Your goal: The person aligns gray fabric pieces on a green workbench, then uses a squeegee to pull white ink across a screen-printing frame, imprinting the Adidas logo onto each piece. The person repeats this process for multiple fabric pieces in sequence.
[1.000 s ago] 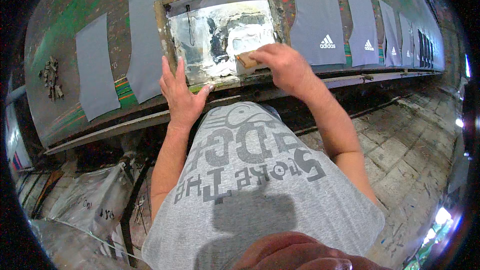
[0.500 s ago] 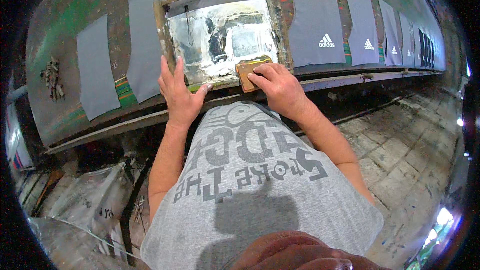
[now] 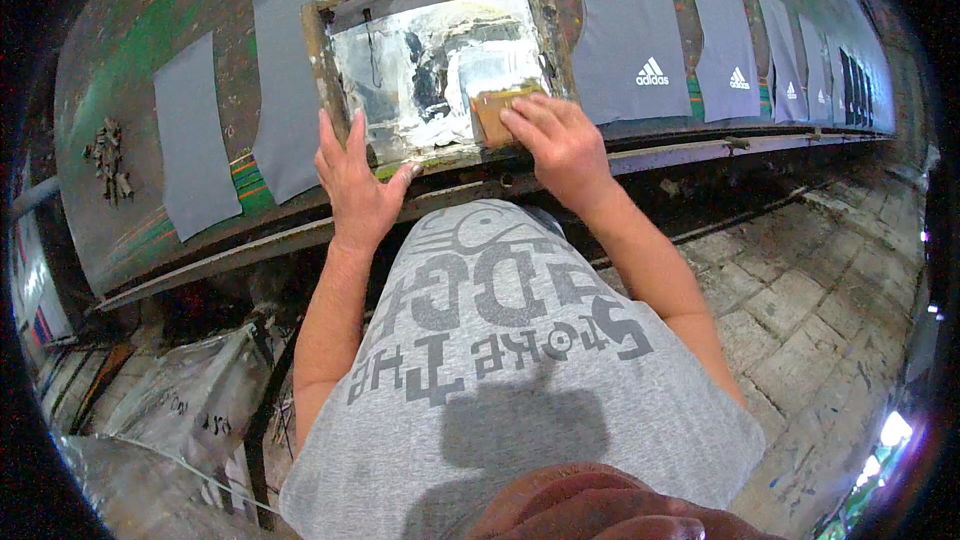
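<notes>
A wooden screen frame (image 3: 553, 45), smeared with white ink (image 3: 390, 70), lies on the long work surface in front of me. My left hand (image 3: 357, 185) rests at its near left corner, fingers spread upward along the left side and thumb on the near edge. My right hand (image 3: 560, 152) grips a brown squeegee (image 3: 500, 112) on the right part of the screen, over the lower edge of a pale patch in the ink. The squeegee's blade is hard to make out.
Grey fabric pieces (image 3: 198, 140) lie along the curved table (image 3: 110, 250) on both sides of the frame, several with white printed logos. Dark crumpled scraps (image 3: 112, 160) sit at left. A rail (image 3: 730, 143) runs along the near edge. Below are plastic sheeting (image 3: 175, 400) and a paved floor (image 3: 800, 300).
My right hand with the squeegee moved toward me to the frame's near edge, then back up onto the screen. My left hand stays at the corner, barely moved.
</notes>
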### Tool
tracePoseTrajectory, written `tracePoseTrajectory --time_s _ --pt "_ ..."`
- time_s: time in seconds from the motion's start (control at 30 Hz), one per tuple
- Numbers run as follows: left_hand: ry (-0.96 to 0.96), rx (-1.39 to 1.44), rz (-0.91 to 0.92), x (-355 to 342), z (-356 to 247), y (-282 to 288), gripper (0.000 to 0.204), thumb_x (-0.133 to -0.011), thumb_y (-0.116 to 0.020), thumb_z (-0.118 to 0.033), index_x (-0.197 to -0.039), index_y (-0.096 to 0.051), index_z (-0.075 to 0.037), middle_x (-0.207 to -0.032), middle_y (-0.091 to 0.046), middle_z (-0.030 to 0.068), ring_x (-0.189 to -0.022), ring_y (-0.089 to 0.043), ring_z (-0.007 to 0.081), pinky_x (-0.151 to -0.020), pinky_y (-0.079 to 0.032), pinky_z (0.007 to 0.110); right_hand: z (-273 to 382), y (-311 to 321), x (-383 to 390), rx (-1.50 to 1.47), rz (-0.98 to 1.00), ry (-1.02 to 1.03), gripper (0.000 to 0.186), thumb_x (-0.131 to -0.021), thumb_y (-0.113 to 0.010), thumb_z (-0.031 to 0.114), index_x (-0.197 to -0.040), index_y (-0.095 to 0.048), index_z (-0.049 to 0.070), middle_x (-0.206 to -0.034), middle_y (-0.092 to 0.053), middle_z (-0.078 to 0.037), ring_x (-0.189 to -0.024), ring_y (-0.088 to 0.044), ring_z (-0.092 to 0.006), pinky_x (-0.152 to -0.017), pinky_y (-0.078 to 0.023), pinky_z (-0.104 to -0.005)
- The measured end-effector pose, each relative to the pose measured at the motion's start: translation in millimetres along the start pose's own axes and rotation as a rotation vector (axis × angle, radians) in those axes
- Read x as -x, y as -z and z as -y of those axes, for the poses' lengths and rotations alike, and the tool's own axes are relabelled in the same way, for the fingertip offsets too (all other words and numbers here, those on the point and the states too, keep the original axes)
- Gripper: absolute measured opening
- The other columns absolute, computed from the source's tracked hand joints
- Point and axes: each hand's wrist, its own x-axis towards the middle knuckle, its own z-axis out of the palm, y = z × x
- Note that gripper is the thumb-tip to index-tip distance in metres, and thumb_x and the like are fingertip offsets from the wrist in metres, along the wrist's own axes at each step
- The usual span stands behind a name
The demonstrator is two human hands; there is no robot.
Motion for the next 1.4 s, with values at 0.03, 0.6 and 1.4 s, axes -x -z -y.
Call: tracePoseTrajectory --time_s 0.03,0.6,1.4 --pt "-0.008 -0.002 -0.004 0 0 0 0.106 -0.078 -0.100 -0.026 -0.166 -0.046 -0.006 -0.177 -0.023 0.0341 -0.150 -0.040 0.0546 -0.125 -0.035 0.061 -8 -6 -10 0.001 -0.011 -0.007 0.033 -0.093 -0.069 0.013 -0.126 -0.077 0.010 -0.129 -0.076 -0.009 -0.118 -0.074 -0.0325 -0.097 -0.061 -0.0474" --pt "0.060 -0.002 -0.001 2 -1 0 0.111 -0.077 -0.100 -0.030 -0.169 -0.043 -0.006 -0.178 -0.024 0.0330 -0.153 -0.039 0.0535 -0.127 -0.034 0.060 -49 8 -89 -0.065 0.229 -0.022 0.030 -0.097 -0.071 0.002 -0.124 -0.077 0.010 -0.111 -0.080 -0.014 -0.106 -0.076 -0.0388 -0.090 -0.062 -0.0508" --pt "0.062 -0.003 0.003 2 -1 1 0.113 -0.075 -0.101 -0.031 -0.169 -0.043 -0.007 -0.180 -0.024 0.0308 -0.153 -0.040 0.0532 -0.128 -0.035 0.059 -35 4 -55 -0.082 0.159 0.057 0.036 -0.084 -0.071 0.000 -0.118 -0.078 0.012 -0.109 -0.077 -0.012 -0.104 -0.076 -0.0356 -0.090 -0.062 -0.0485"
